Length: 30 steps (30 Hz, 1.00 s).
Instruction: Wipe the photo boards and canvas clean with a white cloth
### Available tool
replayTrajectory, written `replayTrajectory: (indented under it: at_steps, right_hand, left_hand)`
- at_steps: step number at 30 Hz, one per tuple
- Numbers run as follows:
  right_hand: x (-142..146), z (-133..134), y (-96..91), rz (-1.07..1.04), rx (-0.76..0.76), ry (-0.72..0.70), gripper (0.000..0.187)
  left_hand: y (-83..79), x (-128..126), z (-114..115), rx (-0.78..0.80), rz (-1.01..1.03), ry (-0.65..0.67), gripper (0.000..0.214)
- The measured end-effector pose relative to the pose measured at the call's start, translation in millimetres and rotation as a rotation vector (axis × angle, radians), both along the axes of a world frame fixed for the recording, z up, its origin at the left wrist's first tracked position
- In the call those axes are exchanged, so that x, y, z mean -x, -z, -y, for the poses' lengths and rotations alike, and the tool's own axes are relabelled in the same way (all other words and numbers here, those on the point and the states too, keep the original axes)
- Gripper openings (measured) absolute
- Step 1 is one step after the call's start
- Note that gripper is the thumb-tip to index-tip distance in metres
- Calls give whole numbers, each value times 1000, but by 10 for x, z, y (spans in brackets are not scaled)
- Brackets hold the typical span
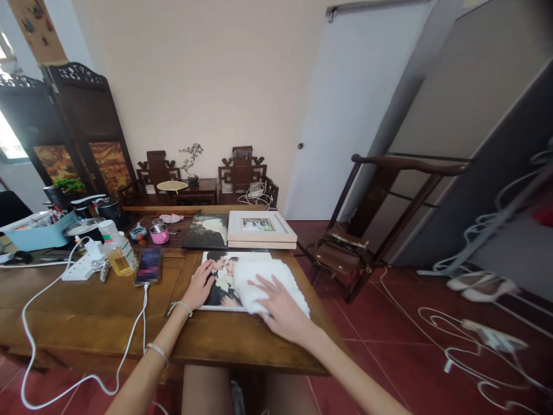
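A large photo print (220, 282) of a couple lies flat on the wooden table (86, 311) in front of me. My left hand (200, 285) rests flat on its left edge, fingers stretched out. My right hand (279, 305) lies spread on a white folded cloth (268, 279) that covers the print's right part. Beyond the print are a dark photo print (206, 230) and a pale framed picture (260, 226) stacked on another frame.
On the table's left stand a phone (148, 266) on a white cable, a bottle of yellow liquid (118, 253), a power strip (82, 266), a pink cup (159, 234) and a blue tray (41, 233). A dark folding chair (367, 230) stands right of the table; cables lie on the red floor.
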State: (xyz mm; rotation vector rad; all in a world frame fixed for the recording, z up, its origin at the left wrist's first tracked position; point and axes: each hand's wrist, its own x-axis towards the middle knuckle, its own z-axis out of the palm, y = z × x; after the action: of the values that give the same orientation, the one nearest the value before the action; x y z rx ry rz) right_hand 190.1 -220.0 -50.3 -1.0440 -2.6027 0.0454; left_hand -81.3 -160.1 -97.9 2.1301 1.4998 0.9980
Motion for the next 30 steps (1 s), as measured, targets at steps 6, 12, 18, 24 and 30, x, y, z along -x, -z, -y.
replayTrajectory:
  at_steps: [6,12,18,24,30]
  right_hand:
    - [-188,288,-45,9,49,-84,27]
    - [-124,-494,-69,-3,18,91,28]
    - [96,-752,-48,-2,7,161,30]
    - [17,89,-19,-9,26,-18,28]
    - [-169,343,-75,6,76,-105,29]
  left_hand:
    - [26,18,-24,-15,-5,28,45]
    - [15,28,-25,-2,-19,35,45]
    - [-6,18,-9,-6,-10,26,47]
    - [-27,-5,12,10,-8,12,46]
    - [-37,-5,20,20,-9,15,45]
